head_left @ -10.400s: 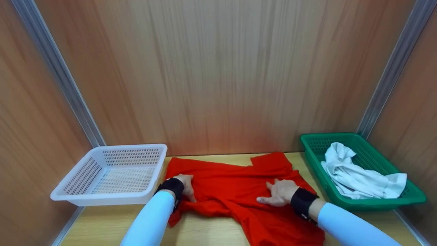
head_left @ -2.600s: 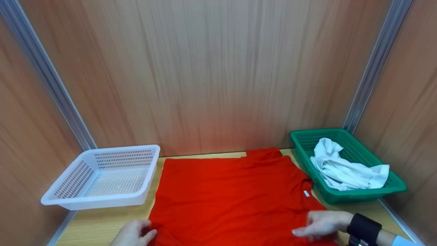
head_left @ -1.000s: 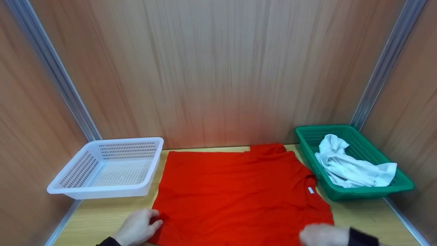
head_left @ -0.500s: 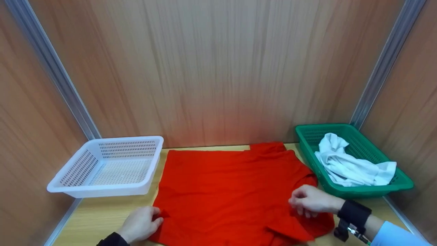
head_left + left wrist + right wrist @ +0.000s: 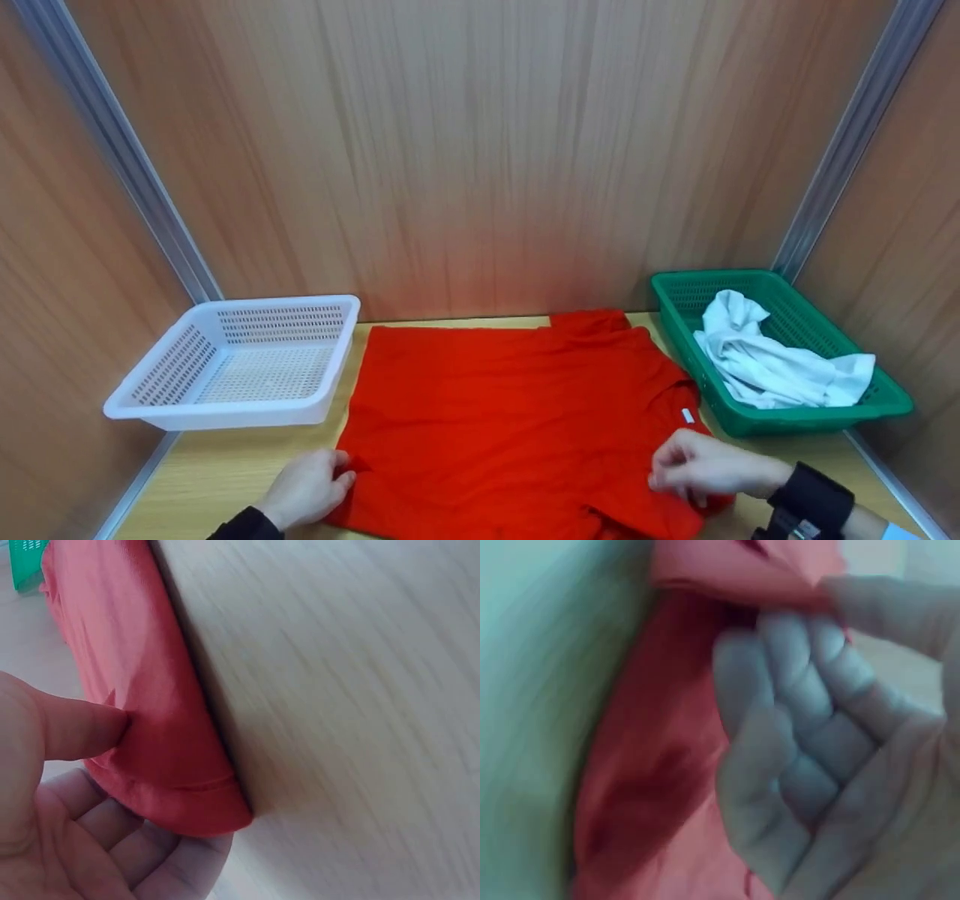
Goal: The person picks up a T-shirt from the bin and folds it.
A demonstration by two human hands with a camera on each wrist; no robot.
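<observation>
A red T-shirt (image 5: pixel 480 405) lies spread on the table, its collar with a white tag toward the right. At the near left corner of the shirt my left hand (image 5: pixel 307 487) pinches the hem (image 5: pixel 180 802), thumb on top and fingers underneath. My right hand (image 5: pixel 709 465) is over the near right part, with thumb and fingers pinching a fold of the red cloth (image 5: pixel 735 577). In the right wrist view this fold is lifted above the rest of the shirt; the view is blurred. The near edge of the shirt runs partly out of the head view.
A white perforated basket (image 5: pixel 322 397) with nothing in it stands at the left. At the right is a green basket (image 5: pixel 810 424) holding a crumpled white garment (image 5: pixel 780 367). Wooden panels (image 5: pixel 480 150) close off the back and both sides of the table (image 5: pixel 225 472).
The shirt, rumpled earliest, is now spread flatter. My right hand has gone to its near right part, folded some cloth over and shifted slightly nearer. My left hand keeps its pinch on the corner.
</observation>
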